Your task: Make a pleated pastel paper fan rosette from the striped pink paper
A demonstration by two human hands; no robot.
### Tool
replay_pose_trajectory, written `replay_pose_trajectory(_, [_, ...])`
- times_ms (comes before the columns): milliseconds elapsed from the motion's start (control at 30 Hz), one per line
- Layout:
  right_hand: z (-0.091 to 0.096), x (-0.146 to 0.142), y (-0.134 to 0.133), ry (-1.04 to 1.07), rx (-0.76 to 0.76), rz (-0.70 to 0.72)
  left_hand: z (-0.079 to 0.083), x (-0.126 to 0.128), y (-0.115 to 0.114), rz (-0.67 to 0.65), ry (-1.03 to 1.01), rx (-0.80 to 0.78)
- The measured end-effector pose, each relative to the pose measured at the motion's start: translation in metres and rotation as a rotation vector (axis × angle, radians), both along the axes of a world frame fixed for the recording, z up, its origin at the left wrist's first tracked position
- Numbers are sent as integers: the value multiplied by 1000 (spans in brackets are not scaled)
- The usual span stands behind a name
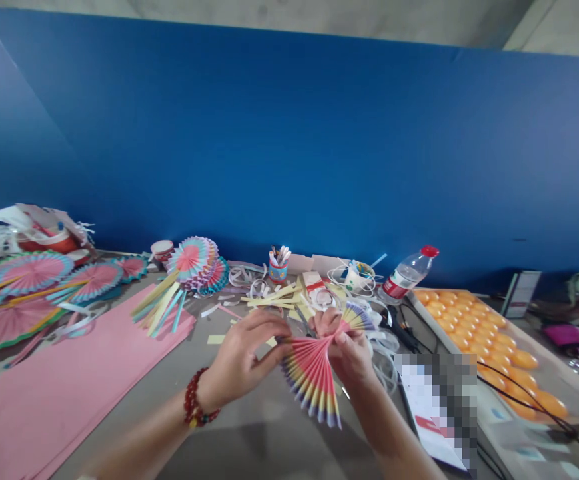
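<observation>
A pleated paper fan (315,373), pink at the core with yellow and purple bands toward its edge, is held above the table. My right hand (353,357) pinches it at its gathered middle, where the pleats narrow. On the far side of that pinch, a smaller spread of pleats (358,317) points up and right. My left hand (244,350), with a red bead bracelet on the wrist, has thumb and fingers closed on the fan's left edge. The larger spread opens downward between both hands. Paper strips (284,295) lie just behind.
Finished paper rosettes (34,272) and pink sheets (74,387) lie at left. A pen cup (278,270), a tape-wound cup (359,277) and a red-capped bottle (409,273) stand toward the blue partition (269,133). At right are orange domes on a board (479,333) and black cables (524,393).
</observation>
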State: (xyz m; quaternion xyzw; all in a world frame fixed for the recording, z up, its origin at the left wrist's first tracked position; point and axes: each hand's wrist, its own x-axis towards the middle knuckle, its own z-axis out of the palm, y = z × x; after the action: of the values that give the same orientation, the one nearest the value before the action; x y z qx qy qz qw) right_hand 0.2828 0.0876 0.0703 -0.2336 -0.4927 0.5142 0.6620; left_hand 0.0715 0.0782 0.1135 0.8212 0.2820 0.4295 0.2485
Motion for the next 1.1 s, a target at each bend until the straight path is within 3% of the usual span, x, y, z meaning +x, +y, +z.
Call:
replay_pose_trajectory(333, [-1, 1, 3, 14, -28, -26, -1, 3, -3, 1, 80, -67])
replay_pose_trajectory(467, [-5, 3, 0, -110, -27, -81, -1, 3, -4, -19, 111, -61])
replay_pose_trajectory(633, [5, -4, -7, -410, 156, -214, -11, 10, -6, 73, 171, 6])
replay_pose_trajectory(767, [11, -9, -9, -478, 243, -244, -18, 16, -9, 129, 193, 9])
replay_pose_trajectory(1100, [-9, 0, -4, -350, 92, -255, -16, 16, -10, 164, 148, 52])
